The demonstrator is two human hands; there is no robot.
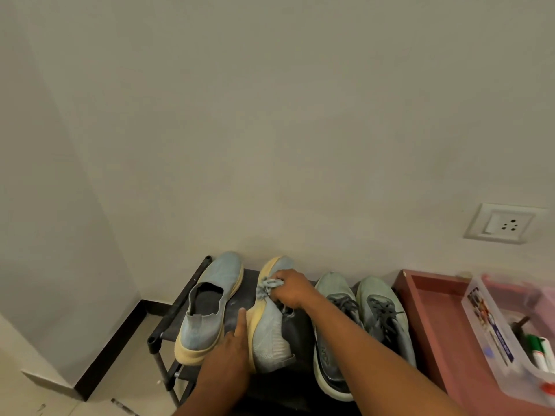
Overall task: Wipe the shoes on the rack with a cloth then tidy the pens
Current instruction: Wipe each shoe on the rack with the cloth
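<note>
Black metal shoe rack (pixel 159 334) sits low in the frame against a plain cream wall (pixel 270 115). From the left: a pale blue knit slip-on (pixel 210 298) lies flat; my left hand (pixel 231 352), fingers straight, braces the tipped pale blue slip-on with cream sole (pixel 267 322), its long axis running away from me. Just above, my right hand (pixel 288 288) bunches a small grey cloth (pixel 268 285) against the toe end. Right of that, grey-green laced sneakers (pixel 360 313), then a clear plastic box of pens (pixel 510 340) on a reddish tray (pixel 426 310).
</note>
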